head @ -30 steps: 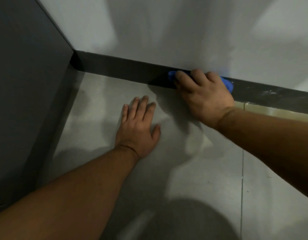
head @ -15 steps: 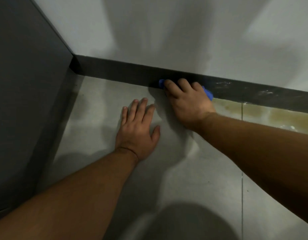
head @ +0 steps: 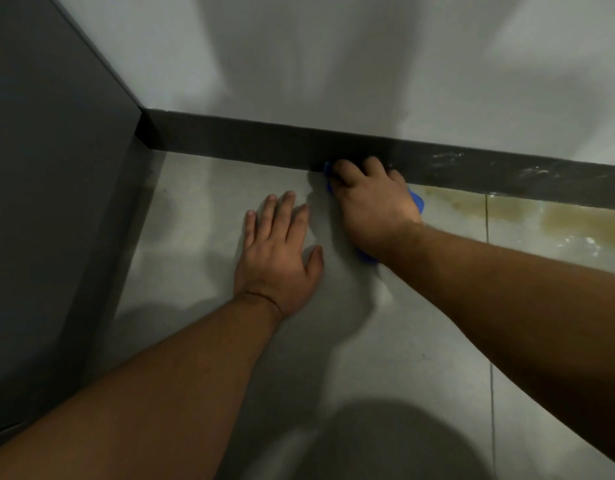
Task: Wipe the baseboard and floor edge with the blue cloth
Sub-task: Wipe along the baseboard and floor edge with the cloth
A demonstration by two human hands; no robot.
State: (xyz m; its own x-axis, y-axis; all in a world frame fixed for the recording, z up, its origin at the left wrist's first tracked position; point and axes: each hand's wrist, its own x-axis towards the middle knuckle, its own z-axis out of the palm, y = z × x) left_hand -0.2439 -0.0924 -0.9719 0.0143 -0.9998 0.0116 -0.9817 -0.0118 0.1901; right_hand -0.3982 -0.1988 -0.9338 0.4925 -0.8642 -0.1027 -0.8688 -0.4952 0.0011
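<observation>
While the right hand (head: 375,209) pressed the blue cloth (head: 416,201) against the floor (head: 202,202) just at the foot of the dark baseboard (head: 250,140), the left hand (head: 276,258) lay flat on the floor a little away from the baseboard, near the right hand but apart from it. Its fingers (head: 281,216) were spread wide and held nothing; I judge that it was there only to carry the weight of the person leaning forward. The right hand covered most of the cloth, so only small blue parts showed at its sides. Its fingers (head: 347,168) were bent over the cloth, and the tips touched the lower edge of the baseboard, probably so that the cloth reached into the line where baseboard and floor meet. Along the baseboard, on the side away from the corner (head: 145,133), a yellowish stain (head: 548,220) lay on the floor close to the baseboard, and pale smears (head: 451,157) marked the baseboard above it. Toward the corner, the baseboard looked plain dark. The task seemed to be in the middle, because the stain was not yet removed. The picture was slightly blurred, so I could not tell whether the cloth was wet.
</observation>
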